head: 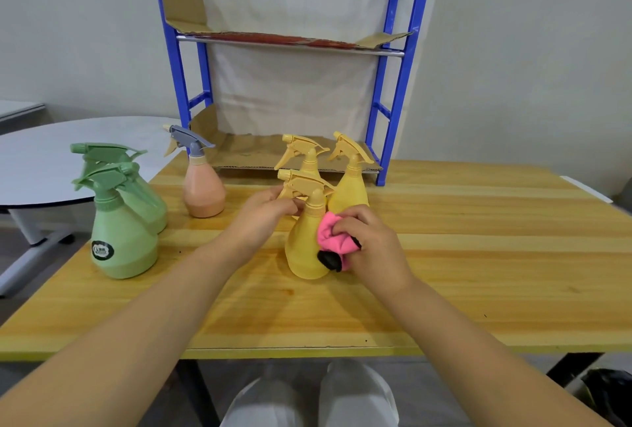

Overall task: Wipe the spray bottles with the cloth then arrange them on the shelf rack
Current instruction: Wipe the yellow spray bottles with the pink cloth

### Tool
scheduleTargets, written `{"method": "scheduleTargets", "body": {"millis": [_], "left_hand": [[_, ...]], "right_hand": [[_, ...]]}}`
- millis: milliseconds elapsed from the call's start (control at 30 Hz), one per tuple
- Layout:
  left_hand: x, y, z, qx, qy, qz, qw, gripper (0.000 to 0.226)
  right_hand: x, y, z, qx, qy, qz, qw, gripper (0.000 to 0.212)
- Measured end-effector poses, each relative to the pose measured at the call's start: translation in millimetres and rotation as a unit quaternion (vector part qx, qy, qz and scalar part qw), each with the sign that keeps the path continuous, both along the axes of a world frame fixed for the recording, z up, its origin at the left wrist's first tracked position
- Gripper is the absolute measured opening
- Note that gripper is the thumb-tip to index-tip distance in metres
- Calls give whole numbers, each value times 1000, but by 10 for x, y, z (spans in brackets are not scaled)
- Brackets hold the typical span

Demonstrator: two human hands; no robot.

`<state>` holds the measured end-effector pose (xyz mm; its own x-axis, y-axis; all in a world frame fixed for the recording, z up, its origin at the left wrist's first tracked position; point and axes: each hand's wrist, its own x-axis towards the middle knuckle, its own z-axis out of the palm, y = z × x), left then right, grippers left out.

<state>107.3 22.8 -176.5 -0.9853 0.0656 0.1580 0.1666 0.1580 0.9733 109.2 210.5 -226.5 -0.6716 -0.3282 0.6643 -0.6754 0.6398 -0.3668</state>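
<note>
A yellow spray bottle (304, 248) stands upright on the wooden table (478, 255) in front of me. My left hand (263, 214) grips its trigger head. My right hand (369, 242) holds a bunched pink cloth (330, 233) against the bottle's right side, over its black label. Two more yellow bottles (350, 183) stand close behind it. A peach bottle (203, 190) with a grey sprayer stands to the left, and two green bottles (119, 242) stand at the table's left edge. The blue shelf rack (393, 91) stands at the back, its shelves lined with cardboard.
A round white table (44, 159) sits to the left beyond the wooden table. The rack's lower cardboard shelf (246, 153) lies just behind the bottles, and its upper shelf (290, 40) holds no bottles. My knees show below the table's front edge.
</note>
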Motion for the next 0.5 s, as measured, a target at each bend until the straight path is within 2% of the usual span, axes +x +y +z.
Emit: {"method": "scheduleTargets", "body": {"millis": [233, 367, 433, 500], "left_hand": [[0, -45, -121, 18, -36, 1, 999, 35], [20, -77, -189, 38, -37, -9, 999, 42], [23, -100, -250, 37, -43, -23, 998, 57], [26, -129, -333, 8, -55, -42, 998, 82]], "right_hand": [[103, 105, -46, 67, -33, -7, 997, 30], [152, 182, -99, 173, -80, 18, 981, 28], [166, 220, -121, 200, -85, 20, 976, 32], [172, 283, -139, 185, -81, 17, 979, 35]]}}
